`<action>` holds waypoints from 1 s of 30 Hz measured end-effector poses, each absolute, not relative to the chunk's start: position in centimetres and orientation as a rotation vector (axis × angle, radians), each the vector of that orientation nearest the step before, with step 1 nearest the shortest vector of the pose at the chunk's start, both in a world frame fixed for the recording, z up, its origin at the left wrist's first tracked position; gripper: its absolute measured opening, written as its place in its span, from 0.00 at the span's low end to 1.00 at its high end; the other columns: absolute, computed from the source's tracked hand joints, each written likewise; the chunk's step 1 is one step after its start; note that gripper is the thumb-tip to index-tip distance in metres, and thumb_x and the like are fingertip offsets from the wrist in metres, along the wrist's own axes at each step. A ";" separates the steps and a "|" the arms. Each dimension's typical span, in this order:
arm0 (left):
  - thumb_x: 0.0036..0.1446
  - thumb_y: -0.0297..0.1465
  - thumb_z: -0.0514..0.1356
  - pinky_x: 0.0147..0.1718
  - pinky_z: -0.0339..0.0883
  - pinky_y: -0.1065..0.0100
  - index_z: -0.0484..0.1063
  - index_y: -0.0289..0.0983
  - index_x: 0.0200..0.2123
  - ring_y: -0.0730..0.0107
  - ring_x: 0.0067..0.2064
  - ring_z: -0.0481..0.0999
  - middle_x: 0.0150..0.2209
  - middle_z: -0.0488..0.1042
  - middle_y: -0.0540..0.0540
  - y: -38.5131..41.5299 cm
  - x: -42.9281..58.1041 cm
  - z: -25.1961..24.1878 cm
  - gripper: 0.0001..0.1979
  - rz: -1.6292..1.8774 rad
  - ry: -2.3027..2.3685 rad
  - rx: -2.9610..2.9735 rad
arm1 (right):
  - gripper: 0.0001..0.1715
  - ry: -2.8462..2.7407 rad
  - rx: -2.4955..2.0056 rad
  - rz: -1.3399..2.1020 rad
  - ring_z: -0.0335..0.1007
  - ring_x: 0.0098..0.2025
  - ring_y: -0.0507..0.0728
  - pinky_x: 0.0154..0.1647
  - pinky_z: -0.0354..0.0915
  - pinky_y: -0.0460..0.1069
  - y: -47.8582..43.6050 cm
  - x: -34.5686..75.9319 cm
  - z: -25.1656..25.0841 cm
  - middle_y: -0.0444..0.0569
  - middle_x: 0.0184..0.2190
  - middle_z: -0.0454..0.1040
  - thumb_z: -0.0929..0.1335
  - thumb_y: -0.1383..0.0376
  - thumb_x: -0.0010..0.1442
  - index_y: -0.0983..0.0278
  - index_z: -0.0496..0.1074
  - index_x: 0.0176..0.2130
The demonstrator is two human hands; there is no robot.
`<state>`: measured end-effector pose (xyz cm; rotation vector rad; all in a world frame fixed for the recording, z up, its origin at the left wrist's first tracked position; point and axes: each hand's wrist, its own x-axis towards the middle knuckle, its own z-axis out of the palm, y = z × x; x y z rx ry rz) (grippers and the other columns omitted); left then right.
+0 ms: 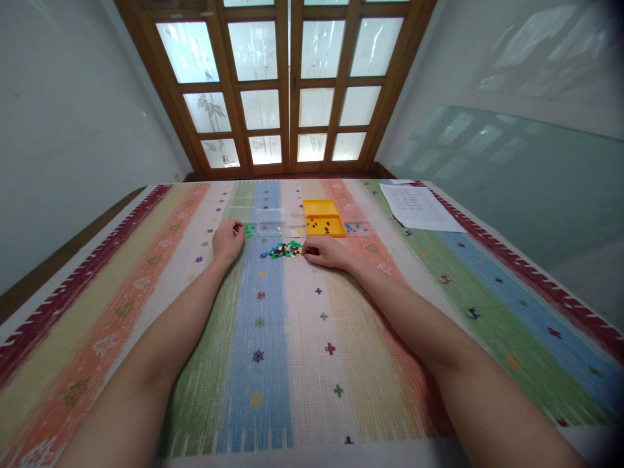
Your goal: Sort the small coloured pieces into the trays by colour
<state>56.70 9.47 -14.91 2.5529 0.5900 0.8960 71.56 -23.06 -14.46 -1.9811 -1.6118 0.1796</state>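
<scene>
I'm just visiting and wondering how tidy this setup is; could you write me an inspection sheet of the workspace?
Surface: striped, patterned tablecloth over the table.
Job's things: a mixed pile of small pieces, mainly green, blue, brown and pale; beyond it, an open yellow box with brown pieces inside, and clear containers on both sides, some holding green or blue pieces.
Clutter: paper on the far right; writing too small to read.
Grippers: bare hands; left hand beside the green pieces, right hand at the pile's right end. Grips unclear.
Cables: nothing seen.
Surroundings: wood-framed glass doors ahead, pale walls either side.
</scene>
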 end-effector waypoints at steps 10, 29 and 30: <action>0.62 0.33 0.57 0.40 0.66 0.62 0.76 0.40 0.40 0.61 0.37 0.74 0.40 0.79 0.44 8.7 56.7 -14.9 0.08 0.873 0.485 2.594 | 0.07 -1.630 -2.017 0.202 0.66 0.33 0.53 0.36 0.56 0.46 -23.1 71.4 -14.1 0.44 0.33 0.74 0.69 0.68 0.62 0.62 0.78 0.41; 0.64 0.33 0.57 0.43 0.66 0.62 0.77 0.40 0.41 0.62 0.38 0.74 0.42 0.79 0.44 7.8 56.5 -14.5 0.09 0.816 0.371 2.566 | 0.08 -1.629 -2.040 0.171 0.71 0.39 0.55 0.41 0.60 0.48 -23.1 71.5 -14.3 0.48 0.38 0.78 0.68 0.64 0.68 0.61 0.79 0.43; 0.64 0.33 0.57 0.43 0.66 0.62 0.77 0.40 0.41 0.62 0.38 0.74 0.42 0.79 0.44 7.6 56.5 -14.4 0.09 0.817 0.350 2.568 | 0.08 -1.600 -2.044 0.145 0.71 0.38 0.55 0.41 0.61 0.48 -23.1 71.6 -14.4 0.48 0.38 0.78 0.68 0.64 0.69 0.61 0.79 0.43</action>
